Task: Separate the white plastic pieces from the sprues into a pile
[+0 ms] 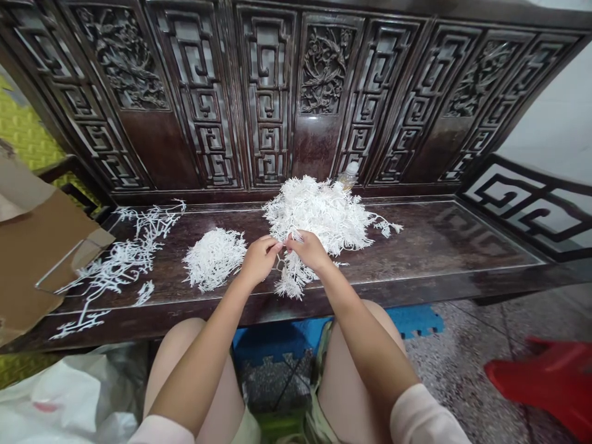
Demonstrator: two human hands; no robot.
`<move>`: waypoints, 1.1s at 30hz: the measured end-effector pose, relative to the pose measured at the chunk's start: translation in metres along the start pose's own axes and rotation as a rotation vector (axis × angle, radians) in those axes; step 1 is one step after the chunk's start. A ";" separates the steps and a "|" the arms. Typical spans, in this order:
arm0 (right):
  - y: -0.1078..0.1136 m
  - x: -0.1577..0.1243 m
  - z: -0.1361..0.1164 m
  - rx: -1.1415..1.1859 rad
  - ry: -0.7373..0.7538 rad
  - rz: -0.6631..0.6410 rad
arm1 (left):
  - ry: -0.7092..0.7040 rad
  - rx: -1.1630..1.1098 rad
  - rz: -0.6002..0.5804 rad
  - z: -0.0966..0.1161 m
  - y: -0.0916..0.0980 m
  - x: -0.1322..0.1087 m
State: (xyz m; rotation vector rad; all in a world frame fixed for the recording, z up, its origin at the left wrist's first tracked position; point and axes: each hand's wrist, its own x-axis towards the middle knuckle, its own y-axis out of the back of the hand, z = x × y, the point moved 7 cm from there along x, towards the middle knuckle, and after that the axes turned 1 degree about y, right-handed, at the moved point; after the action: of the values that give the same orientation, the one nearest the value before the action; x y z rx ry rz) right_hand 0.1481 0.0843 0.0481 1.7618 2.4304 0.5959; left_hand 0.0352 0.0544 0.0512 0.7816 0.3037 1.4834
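My left hand (259, 260) and my right hand (307, 249) meet at the front of the bench, fingertips pinched close together. Between them they grip a white plastic sprig (293, 279), whose frilly tips hang below my right hand; its exact join is hidden by the fingers. Right behind my hands rises a large heap of white frilly sprigs (319, 213). A smaller mound of short white pieces (215, 259) lies just left of my left hand. Farther left are bare white branching stems (115, 268), spread in a loose tangle.
The dark wooden bench (425, 237) has a carved openwork back (319, 142). A clear bottle with a white cap (349, 176) stands behind the heap. At the left are a cardboard box (41, 259) and a white plastic bag (69, 394). A red object (546, 382) is on the floor at right.
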 end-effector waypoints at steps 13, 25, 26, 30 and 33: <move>0.017 0.011 0.028 -0.292 -0.080 0.204 | -0.132 -0.048 0.158 0.039 0.027 -0.011; 0.004 0.000 0.025 -0.226 -0.175 0.018 | 0.849 0.492 -0.081 -0.164 0.062 -0.009; 0.006 0.001 0.026 -0.225 -0.169 0.035 | 0.838 0.484 -0.086 -0.160 0.058 -0.007; 0.013 0.002 0.022 -0.184 -0.140 0.088 | 0.634 0.252 -0.150 -0.119 0.031 0.004; 0.001 0.000 0.018 -0.076 -0.151 -0.063 | 0.366 -0.121 -0.221 -0.064 0.009 0.006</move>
State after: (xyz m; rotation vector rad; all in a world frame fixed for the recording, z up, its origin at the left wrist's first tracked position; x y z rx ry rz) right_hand 0.1544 0.0890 0.0318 1.6313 2.3215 0.5213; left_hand -0.0119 0.0768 0.0118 0.3627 0.5522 1.4146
